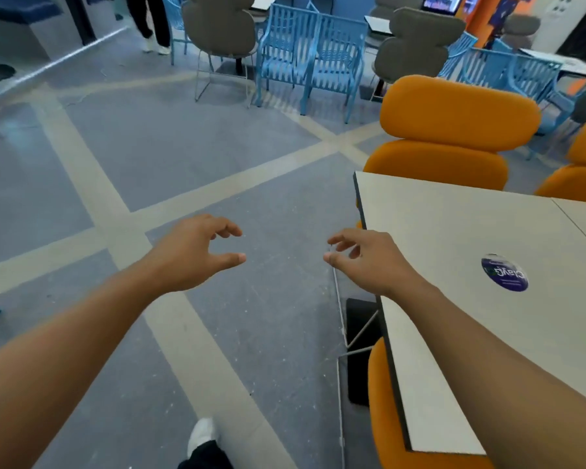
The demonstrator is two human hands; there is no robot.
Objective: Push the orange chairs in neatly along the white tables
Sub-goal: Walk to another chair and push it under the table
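Empty hands beside the white tabletop (460,252)
Left hand (197,252) and right hand (366,257) hover, fingers loosely spread; orange chairs (454,130) tucked in.

near orange chair (383,401): mostly under white table (454,231) | sticker (504,273): text unreadable

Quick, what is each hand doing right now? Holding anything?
Left hand: open, fingers curled, holding nothing.
Right hand: open, fingers curled, holding nothing, beside the white table edge.

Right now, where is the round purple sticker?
In the head view, the round purple sticker sits on the white table at the right, just right of the right hand and nearer than the orange chair.
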